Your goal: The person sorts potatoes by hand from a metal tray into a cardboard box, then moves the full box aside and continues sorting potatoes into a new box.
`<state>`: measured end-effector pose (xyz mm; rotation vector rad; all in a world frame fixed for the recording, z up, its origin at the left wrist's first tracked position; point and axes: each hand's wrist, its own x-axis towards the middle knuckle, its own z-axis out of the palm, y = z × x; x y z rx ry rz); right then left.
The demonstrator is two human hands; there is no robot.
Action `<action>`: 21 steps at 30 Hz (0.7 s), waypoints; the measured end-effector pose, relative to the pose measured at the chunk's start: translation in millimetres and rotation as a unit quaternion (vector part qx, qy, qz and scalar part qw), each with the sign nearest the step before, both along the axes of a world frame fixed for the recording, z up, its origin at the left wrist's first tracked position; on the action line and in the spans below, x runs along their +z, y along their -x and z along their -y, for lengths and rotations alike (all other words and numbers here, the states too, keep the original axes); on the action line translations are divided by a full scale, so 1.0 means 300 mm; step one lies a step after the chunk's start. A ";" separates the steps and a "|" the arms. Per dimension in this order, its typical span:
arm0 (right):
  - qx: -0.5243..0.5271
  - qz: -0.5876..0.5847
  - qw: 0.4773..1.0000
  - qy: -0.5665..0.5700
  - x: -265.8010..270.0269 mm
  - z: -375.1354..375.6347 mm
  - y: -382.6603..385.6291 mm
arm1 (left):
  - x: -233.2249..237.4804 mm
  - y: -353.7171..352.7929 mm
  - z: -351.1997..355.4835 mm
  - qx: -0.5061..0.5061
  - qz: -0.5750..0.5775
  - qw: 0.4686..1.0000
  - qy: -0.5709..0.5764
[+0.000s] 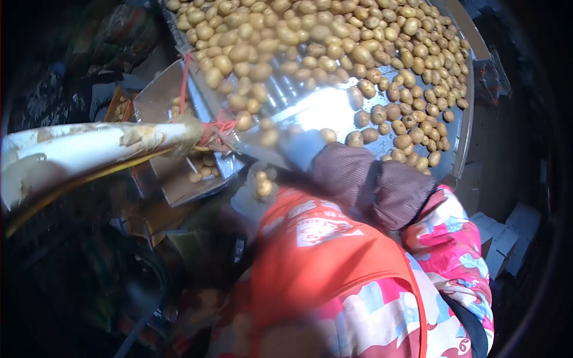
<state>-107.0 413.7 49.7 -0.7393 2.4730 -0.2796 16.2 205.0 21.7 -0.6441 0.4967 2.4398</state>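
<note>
A large heap of small potatoes (418, 65) covers much of a shiny metal sorting table (316, 110). My right hand (301, 148), in a pale glove smeared by motion, is at the table's near edge beside a few potatoes (268, 136). Its fingers do not show clearly. Lower and to the left, my left hand (243, 200), also gloved, cups several potatoes (263, 184) close to the front of my red apron (334, 262).
Left of the table stands an open cardboard box (170, 185) with potatoes inside. A thick white pipe (95, 143) with a yellow cord reaches in from the left, tied with red string (224, 124) at the table's corner. White boxes (498, 238) are at the lower right.
</note>
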 end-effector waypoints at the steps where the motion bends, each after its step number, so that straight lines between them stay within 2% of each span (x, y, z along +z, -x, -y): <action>1: -0.011 -0.005 1.000 0.017 0.004 -0.016 0.004 | 0.008 0.007 -0.016 -0.008 0.000 1.000 0.020; 2: -0.033 0.013 0.999 0.013 0.049 -0.020 0.009 | -0.007 0.026 -0.017 -0.034 -0.048 0.996 -0.072; 4: -0.077 0.053 0.996 0.013 0.131 -0.012 0.013 | -0.008 0.041 -0.017 -0.066 -0.040 0.994 -0.071; 7: -0.012 0.032 0.999 0.011 0.027 -0.032 0.029 | -0.002 0.065 -0.026 -0.113 -0.061 0.989 -0.078; 10: -0.204 0.019 0.963 0.175 -0.104 -0.079 0.024 | 0.021 0.069 -0.024 -0.150 -0.060 0.986 -0.046; 11: -0.298 0.081 0.926 0.217 -0.014 -0.116 0.016 | 0.024 0.083 -0.029 -0.171 -0.051 0.982 -0.060; 12: -0.386 0.144 0.874 0.256 0.167 -0.161 -0.002 | 0.022 0.098 -0.037 -0.191 -0.039 0.978 -0.075; 13: -0.470 0.205 0.808 0.290 0.268 -0.180 -0.034 | 0.025 0.111 -0.047 -0.211 -0.026 0.973 -0.089; 14: -0.469 0.165 0.793 0.353 0.242 -0.173 -0.077 | 0.055 0.133 -0.086 -0.252 -0.183 0.947 0.079; 15: -0.466 0.120 0.773 0.413 0.184 -0.167 -0.118 | 0.083 0.160 -0.150 -0.278 -0.335 0.868 0.239; 16: -0.461 0.076 0.750 0.467 0.145 -0.175 -0.146 | 0.119 0.186 -0.232 -0.261 -0.311 0.877 0.257; 17: -0.428 -0.008 0.794 0.432 0.135 -0.186 -0.160 | 0.156 0.212 -0.313 -0.243 -0.286 0.886 0.274; 18: -0.388 -0.092 0.828 0.393 0.129 -0.194 -0.164 | 0.193 0.258 -0.405 -0.184 -0.086 0.968 0.148; 19: -0.343 -0.175 0.854 0.350 0.127 -0.205 -0.162 | 0.208 0.285 -0.472 -0.115 0.119 0.986 0.016; 20: -0.329 -0.195 0.875 0.298 0.130 -0.226 -0.164 | 0.182 0.283 -0.506 -0.107 0.083 0.990 -0.030; 21: -0.296 -0.219 0.890 0.269 0.142 -0.253 -0.170 | 0.116 0.289 -0.526 -0.094 0.074 0.993 -0.006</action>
